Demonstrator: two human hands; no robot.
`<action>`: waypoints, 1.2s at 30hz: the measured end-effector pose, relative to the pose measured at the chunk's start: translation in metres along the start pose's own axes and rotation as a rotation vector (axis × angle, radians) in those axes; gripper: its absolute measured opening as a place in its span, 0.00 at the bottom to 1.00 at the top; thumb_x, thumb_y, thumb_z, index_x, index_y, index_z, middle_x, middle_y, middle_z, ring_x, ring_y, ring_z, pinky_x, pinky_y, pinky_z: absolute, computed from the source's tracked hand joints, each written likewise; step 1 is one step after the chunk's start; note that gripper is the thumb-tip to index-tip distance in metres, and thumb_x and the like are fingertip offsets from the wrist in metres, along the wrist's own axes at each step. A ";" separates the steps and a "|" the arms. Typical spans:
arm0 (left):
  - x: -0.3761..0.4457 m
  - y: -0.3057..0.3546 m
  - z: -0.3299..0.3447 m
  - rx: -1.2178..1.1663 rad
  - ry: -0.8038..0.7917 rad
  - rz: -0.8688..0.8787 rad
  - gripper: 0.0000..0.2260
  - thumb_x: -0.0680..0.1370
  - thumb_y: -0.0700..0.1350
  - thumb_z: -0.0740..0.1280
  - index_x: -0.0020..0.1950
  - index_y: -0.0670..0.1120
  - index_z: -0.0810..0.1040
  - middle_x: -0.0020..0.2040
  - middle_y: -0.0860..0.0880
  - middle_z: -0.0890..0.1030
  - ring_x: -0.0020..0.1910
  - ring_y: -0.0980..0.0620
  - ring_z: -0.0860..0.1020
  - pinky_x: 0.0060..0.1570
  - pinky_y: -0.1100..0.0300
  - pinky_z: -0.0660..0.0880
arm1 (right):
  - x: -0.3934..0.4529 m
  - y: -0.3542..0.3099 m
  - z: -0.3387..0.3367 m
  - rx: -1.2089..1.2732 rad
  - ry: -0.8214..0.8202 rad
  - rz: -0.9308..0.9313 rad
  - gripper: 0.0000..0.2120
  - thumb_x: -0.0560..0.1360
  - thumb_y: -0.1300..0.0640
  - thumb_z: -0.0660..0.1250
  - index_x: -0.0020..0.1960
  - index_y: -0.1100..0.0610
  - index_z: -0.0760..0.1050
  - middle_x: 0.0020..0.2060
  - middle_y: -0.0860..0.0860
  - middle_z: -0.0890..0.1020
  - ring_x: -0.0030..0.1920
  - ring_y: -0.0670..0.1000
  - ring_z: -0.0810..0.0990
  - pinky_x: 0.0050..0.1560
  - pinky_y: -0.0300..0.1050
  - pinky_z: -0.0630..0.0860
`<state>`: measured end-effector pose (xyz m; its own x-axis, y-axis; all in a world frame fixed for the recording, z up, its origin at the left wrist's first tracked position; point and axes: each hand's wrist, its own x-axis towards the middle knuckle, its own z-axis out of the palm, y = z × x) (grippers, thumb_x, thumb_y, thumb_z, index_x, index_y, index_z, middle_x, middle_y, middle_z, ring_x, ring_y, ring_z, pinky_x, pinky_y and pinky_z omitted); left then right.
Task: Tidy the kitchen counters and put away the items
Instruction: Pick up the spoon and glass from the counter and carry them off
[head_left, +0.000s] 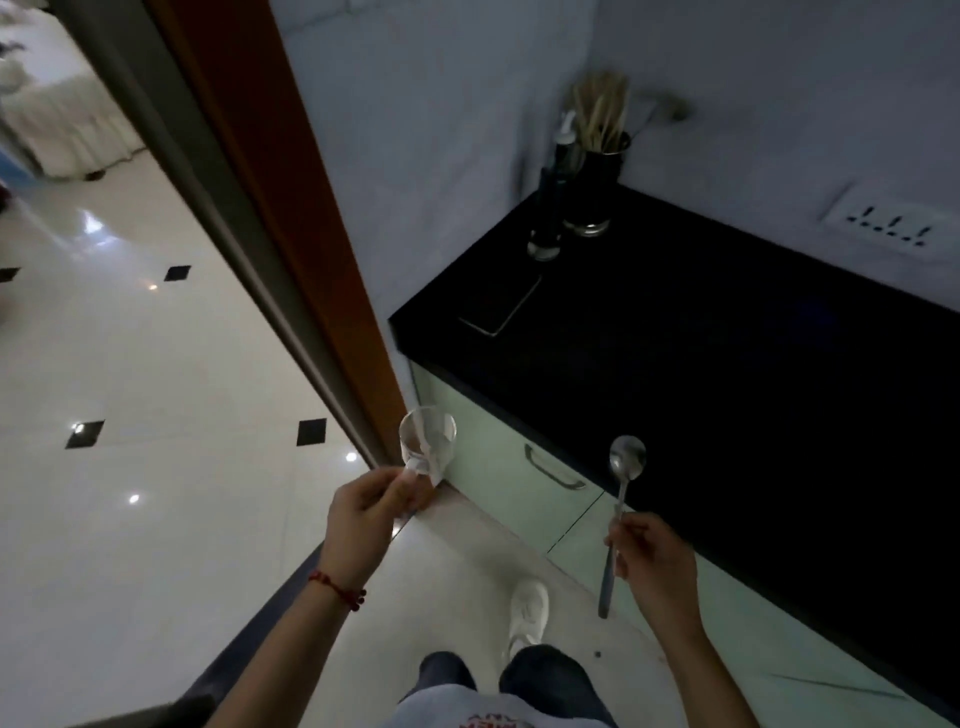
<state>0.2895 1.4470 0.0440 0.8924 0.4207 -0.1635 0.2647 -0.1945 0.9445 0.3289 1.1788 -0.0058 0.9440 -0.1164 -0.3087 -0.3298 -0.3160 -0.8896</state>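
Glass and spoon are both being carried in the air beside the black surface, neither one touching it. The left hand is clamping its fingers around the base of the clear glass, which is tilting with its open mouth facing up and away; it is looking empty, though blur makes that hard to confirm. The right hand is pinching the middle of the metal spoon's handle, bowl pointing up and handle end hanging down past the fingers. At the far corner of the surface a dark cylindrical holder is standing upright against the wall, holding a bundle of pale sticks that are fanning out of its top. Just beside it, touching or nearly so, a slimmer dark bottle with a pale pump-like top is standing; its contents cannot be made out. A flat dark phone-like slab is lying near the surface's left edge. Below, pale green cabinet fronts with a curved handle are showing, and a white shoe is stepping on the tiled floor.
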 end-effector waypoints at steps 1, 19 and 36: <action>0.012 0.006 0.008 -0.008 -0.014 0.006 0.12 0.76 0.38 0.62 0.36 0.46 0.79 0.28 0.51 0.81 0.31 0.63 0.77 0.33 0.75 0.73 | 0.011 -0.002 -0.002 0.000 0.017 -0.001 0.06 0.74 0.63 0.65 0.39 0.58 0.76 0.31 0.53 0.80 0.24 0.39 0.75 0.27 0.32 0.72; 0.196 0.063 0.108 -0.130 -0.084 -0.056 0.11 0.76 0.36 0.63 0.36 0.45 0.80 0.31 0.53 0.83 0.31 0.59 0.77 0.33 0.72 0.74 | 0.248 -0.153 0.007 0.014 0.037 -0.138 0.09 0.74 0.60 0.66 0.38 0.48 0.74 0.37 0.52 0.81 0.36 0.49 0.81 0.37 0.43 0.79; 0.287 0.092 0.123 -0.066 -0.246 -0.108 0.11 0.75 0.39 0.65 0.35 0.47 0.80 0.32 0.53 0.83 0.33 0.60 0.80 0.35 0.68 0.76 | 0.447 -0.335 0.027 0.055 0.402 -0.501 0.10 0.73 0.60 0.64 0.35 0.48 0.70 0.34 0.55 0.81 0.35 0.57 0.82 0.42 0.57 0.80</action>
<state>0.6149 1.4405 0.0494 0.9244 0.2060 -0.3210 0.3460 -0.0985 0.9330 0.8615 1.2582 0.1454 0.9040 -0.3144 0.2897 0.1615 -0.3763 -0.9123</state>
